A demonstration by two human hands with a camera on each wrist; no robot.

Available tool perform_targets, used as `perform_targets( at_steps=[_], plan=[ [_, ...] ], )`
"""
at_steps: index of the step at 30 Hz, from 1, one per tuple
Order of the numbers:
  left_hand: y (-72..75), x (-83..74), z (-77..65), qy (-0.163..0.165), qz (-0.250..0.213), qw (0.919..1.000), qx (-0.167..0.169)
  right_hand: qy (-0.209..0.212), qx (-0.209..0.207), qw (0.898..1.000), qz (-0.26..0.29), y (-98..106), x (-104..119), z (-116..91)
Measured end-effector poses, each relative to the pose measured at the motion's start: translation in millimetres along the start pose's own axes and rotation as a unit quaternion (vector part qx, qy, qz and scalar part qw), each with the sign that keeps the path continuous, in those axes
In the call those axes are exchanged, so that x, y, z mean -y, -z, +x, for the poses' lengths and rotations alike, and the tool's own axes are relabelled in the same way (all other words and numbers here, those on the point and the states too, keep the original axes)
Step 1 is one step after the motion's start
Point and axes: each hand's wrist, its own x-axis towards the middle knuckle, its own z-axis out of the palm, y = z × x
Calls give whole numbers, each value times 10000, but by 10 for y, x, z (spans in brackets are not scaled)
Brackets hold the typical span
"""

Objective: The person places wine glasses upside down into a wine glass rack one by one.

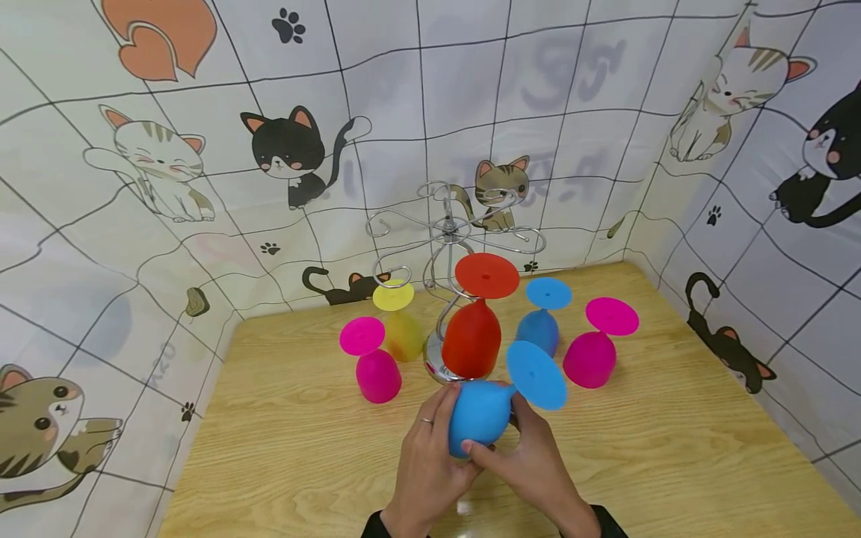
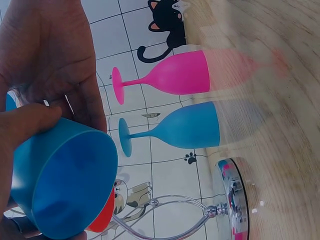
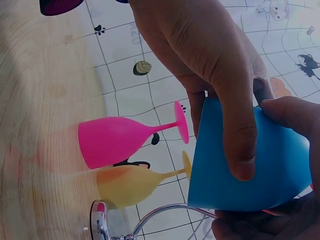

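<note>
A blue plastic wine glass (image 1: 479, 415) is held tilted in front of the body, its round foot (image 1: 537, 375) pointing up and to the right. My left hand (image 1: 427, 459) grips the bowl from the left, a ring on one finger. From the other side my right hand (image 1: 538, 463) holds it near the stem, thumb laid across the bowl. In the left wrist view the open mouth (image 2: 75, 185) of this glass shows an empty inside. Just beyond the hands a red wine glass (image 1: 471, 340) stands upside down.
More upside-down glasses stand on the wooden table (image 1: 289, 418): pink (image 1: 378, 376) and yellow (image 1: 401, 336) at left, blue (image 1: 538, 332) and another pink (image 1: 590, 361) at right. Behind the red one rises a chrome glass rack (image 1: 449, 232) with curled arms. Cat-print cloth (image 1: 390, 97) encloses the table.
</note>
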Motion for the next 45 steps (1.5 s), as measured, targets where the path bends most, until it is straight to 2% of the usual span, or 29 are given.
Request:
perform_targets(
  at_steps=[3, 8, 13, 19, 25, 27, 33, 39, 45],
  plan=[
    [19, 4, 3, 32, -46, 10000, -15, 53, 6, 10000, 16, -10, 25, 2],
    [76, 2, 28, 100, -181, 9998, -43, 473, -42, 9988, 76, -23, 55, -4],
    [117, 7, 38, 328, -582, 9977, -85, 838, -20, 9964, 97, -38, 104, 7],
    [164, -8, 65, 809, -1501, 9853, -100, 1235, 96, 9923, 71, -40, 182, 35],
    [202, -18, 94, 1062, -1976, 9738, -370, 1713, 125, 9851, -27, -31, 212, 20],
    [202, -3, 85, 1159, -2096, 9699, -438, 1710, 70, 9852, -84, -24, 198, -7],
    [202, 60, 33, 1672, -2184, 9601, -501, 1351, -210, 9905, -158, 26, 60, -102],
    [252, 150, 35, 1813, -1971, 9615, -609, 1546, -419, 9871, -67, 149, -99, -141],
    [322, 276, 158, 1801, -1871, 9631, -706, 1466, -602, 9872, -159, 279, -273, -162]
  ],
)
